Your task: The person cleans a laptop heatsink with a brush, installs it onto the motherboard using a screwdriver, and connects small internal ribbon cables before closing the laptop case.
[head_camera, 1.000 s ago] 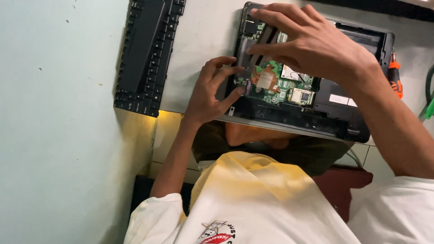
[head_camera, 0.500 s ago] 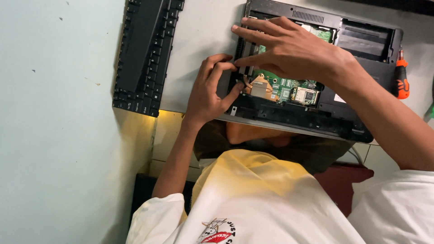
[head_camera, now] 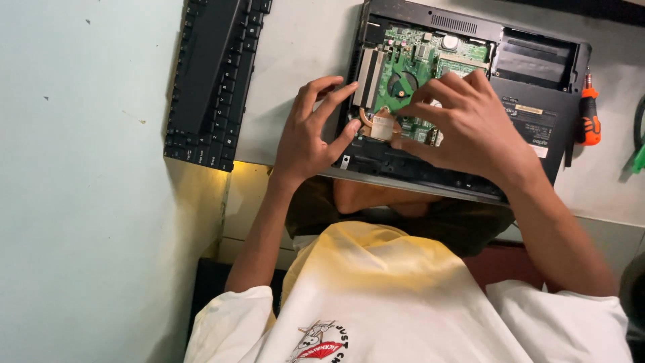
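Copper heat sink (head_camera: 381, 126) low on the green motherboard (head_camera: 410, 67) of the opened laptop (head_camera: 537, 124), between both hands: left hand (head_camera: 310, 138) fingers spread, touching its left side, holding nothing; right hand (head_camera: 470, 124) fingertips curled just right of it, grip unclear.

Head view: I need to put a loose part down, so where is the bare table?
Bare table lies between the detached keyboard and the opened laptop. Crowded: over the green board, where left hand and right hand work; an orange screwdriver lies beside the laptop's right edge.
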